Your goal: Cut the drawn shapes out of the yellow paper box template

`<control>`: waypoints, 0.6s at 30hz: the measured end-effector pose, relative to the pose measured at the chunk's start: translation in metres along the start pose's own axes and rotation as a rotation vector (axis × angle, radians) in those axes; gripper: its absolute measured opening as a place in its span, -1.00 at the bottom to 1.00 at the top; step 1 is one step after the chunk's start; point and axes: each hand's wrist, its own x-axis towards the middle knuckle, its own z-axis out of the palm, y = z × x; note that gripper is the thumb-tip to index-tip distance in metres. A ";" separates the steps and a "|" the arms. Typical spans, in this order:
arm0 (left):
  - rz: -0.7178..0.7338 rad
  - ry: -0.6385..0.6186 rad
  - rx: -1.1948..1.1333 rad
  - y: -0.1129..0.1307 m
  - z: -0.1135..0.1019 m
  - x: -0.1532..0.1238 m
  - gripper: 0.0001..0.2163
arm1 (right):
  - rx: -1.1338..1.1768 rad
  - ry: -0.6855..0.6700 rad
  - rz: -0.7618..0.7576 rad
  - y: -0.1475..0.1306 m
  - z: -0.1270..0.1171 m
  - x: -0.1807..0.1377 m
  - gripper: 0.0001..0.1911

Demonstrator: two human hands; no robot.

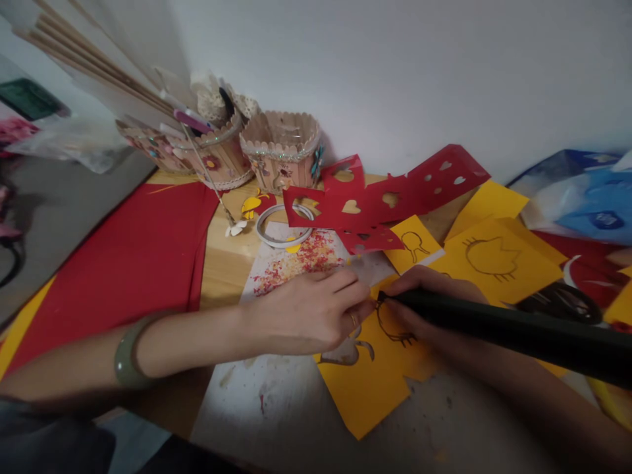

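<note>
My left hand (323,313) is closed, its fingertips pinched at the upper edge of a yellow paper sheet (368,401). That sheet has cut-out openings and a dark drawn curve with short strokes. My right hand (439,316) is closed around a long, dark, pen-shaped tool (508,329), whose thick body runs out to the right edge of view. The tool's tip is by the drawn curve, close to my left fingertips. Whether it is a marker or a knife, I cannot tell. Fingers partly hide the sheet.
A stained white board (247,401) lies underneath, strewn with red and yellow scraps. Behind it are a white tape roll (269,227), cut-out red paper (370,201) and decorated stick holders (281,148). Drawn-on yellow pieces (494,257) lie right, red sheets (123,257) left.
</note>
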 end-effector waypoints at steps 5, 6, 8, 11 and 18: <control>-0.011 0.003 0.001 0.001 0.000 0.000 -0.91 | 0.049 0.031 0.018 -0.002 0.002 0.002 -0.96; -0.013 0.003 0.003 0.001 0.001 0.000 -0.91 | 0.054 0.028 0.024 -0.002 0.002 0.002 -0.96; -0.017 0.000 0.007 0.001 0.001 -0.001 -0.92 | 0.037 0.015 0.027 -0.003 0.002 0.002 -0.97; -0.031 0.009 0.008 0.002 0.003 -0.001 -0.93 | 0.011 0.009 0.027 -0.004 0.001 0.002 -0.96; -0.024 0.008 -0.004 0.002 0.003 -0.001 -0.91 | 0.041 -0.002 -0.010 -0.003 -0.003 0.001 -0.99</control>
